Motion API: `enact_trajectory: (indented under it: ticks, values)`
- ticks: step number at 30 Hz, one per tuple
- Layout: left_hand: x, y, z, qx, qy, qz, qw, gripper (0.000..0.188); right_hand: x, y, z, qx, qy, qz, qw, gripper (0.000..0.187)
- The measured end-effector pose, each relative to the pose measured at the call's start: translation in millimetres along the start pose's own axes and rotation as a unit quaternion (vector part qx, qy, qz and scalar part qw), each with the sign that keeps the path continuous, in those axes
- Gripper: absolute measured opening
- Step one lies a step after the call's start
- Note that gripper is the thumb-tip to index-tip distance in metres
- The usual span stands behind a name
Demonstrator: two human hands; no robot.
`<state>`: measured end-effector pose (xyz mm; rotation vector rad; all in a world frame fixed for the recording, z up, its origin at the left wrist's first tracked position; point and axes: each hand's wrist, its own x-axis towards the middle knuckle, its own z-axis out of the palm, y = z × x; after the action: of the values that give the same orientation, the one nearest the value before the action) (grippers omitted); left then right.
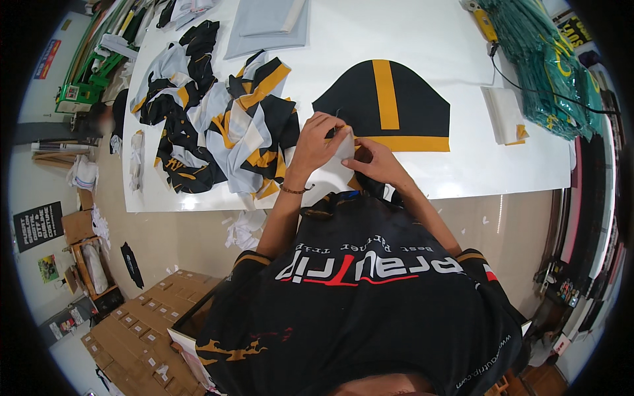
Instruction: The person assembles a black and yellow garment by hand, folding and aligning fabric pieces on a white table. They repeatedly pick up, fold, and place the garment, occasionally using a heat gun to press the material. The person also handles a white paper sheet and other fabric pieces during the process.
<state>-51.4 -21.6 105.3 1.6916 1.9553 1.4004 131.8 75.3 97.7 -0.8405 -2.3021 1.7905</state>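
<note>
A black sleeve-shaped fabric piece (409,105) with orange stripes lies flat on the white table (502,165). Over its lower left corner, my left hand (317,142) and my right hand (373,162) meet and pinch a small white piece of paper or backing (345,148) at the orange hem. Both hands have fingers closed on that white piece. A thin bracelet circles my left wrist.
A heap of black, grey and orange cut fabric pieces (224,125) lies left of my hands. Folded grey cloth (271,26) sits at the far edge, a small white stack (505,115) to the right, bagged green garments (548,66) beyond it. Cardboard boxes (139,323) stand on the floor.
</note>
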Motion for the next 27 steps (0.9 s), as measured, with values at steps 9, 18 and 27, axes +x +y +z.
enact_trajectory:
  ticks: [9,18,27]
  values:
    - [44,49,-34,-0.001,0.139,0.064,0.988,0.005,-1,-17,-19,0.014,0.178,-0.174,0.968,0.018]
    - [41,59,-54,0.056,0.199,0.032,0.978,0.013,-21,-42,-56,-0.229,0.318,-0.206,0.897,0.048]
    - [62,56,-97,0.1,0.158,0.018,0.982,0.012,-21,-23,-147,-0.293,0.443,-0.131,0.837,0.055]
